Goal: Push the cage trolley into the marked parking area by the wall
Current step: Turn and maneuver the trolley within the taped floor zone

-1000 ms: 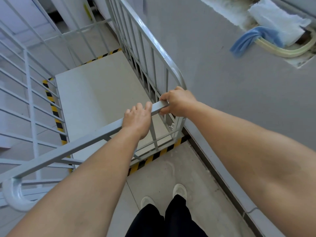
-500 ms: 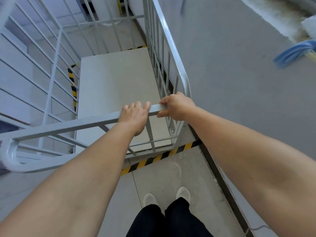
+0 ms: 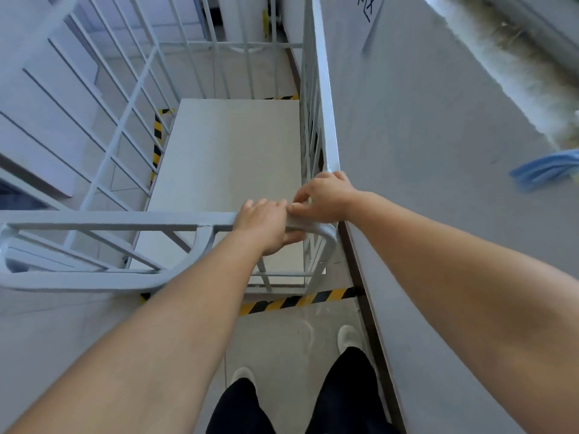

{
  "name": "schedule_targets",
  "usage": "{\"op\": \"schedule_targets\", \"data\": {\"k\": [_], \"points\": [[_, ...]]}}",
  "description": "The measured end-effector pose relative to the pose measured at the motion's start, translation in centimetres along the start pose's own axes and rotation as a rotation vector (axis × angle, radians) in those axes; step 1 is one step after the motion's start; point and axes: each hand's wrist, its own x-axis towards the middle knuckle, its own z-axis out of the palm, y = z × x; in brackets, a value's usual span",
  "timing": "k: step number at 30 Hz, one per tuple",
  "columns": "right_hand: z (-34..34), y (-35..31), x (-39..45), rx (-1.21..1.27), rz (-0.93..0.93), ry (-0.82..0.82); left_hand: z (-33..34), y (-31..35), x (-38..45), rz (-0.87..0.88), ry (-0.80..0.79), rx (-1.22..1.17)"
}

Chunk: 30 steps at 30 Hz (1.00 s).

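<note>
My left hand (image 3: 266,225) and right hand (image 3: 326,198) curl side by side around the top rail of the cage trolley (image 3: 225,170), which stands at twelve o'clock alongside the wall (image 3: 423,151), inside the striped floor tape (image 3: 300,300).

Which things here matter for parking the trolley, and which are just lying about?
Job:
- cage trolley, both hands on its top rail
- left hand
- right hand
- yellow-black floor tape
- wall

Lying about:
- blue cloth on the ledge
- paper sign on the wall
</note>
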Motion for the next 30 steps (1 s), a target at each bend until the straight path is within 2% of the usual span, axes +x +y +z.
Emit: {"op": "schedule_targets", "data": {"k": [4,8,13,19,24,30], "points": [[-0.6,2.9,1.2,-0.15,-0.081,0.003,-0.7,2.8,1.1,-0.045,-0.073,-0.07],[-0.6,3.8,1.8,-0.057,-0.111,0.049,-1.1,5.2,0.9,-0.15,-0.066,-0.132],[-0.5,3.7,2.6,0.054,0.018,0.094,-0.5,5.0,0.6,-0.235,-0.02,-0.103],[-0.8,3.4,3.5,0.158,0.158,0.093,-0.7,5.4,1.2,-0.303,-0.07,-0.066],[-0.1,3.6,4.1,0.163,0.196,0.083,-0.6,6.2,1.9,-0.399,-0.053,-0.073],[0.5,3.8,5.1,0.245,0.166,0.17,-0.7,6.4,1.9,-0.468,-0.026,-0.103]]}}
